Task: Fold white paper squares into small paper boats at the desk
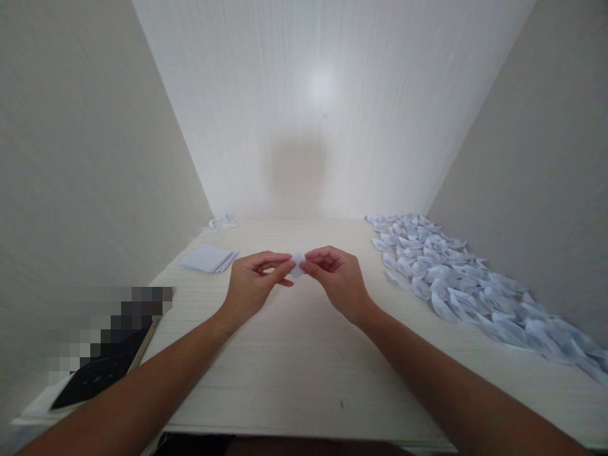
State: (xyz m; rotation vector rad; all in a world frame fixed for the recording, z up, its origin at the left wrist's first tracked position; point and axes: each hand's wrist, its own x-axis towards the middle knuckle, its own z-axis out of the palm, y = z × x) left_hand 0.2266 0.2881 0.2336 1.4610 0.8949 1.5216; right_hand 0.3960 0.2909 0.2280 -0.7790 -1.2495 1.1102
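A small folded piece of white paper (297,266) is held up over the middle of the table, between both hands. My left hand (259,275) pinches its left side between thumb and fingers. From the other side, my right hand (336,272) grips it the same way. The fingertips cover part of the paper, so its full shape is hidden. Left of my left hand lies a stack of flat white paper sheets (205,258). To the right of my right hand spreads a big heap of folded white paper pieces (441,285).
Small white paper scraps (223,221) lie in the far left corner of the pale wooden table (285,367). A dark flat object (102,373), partly pixelated, lies at the near left. Walls close in the table at the back (323,158) and both sides.
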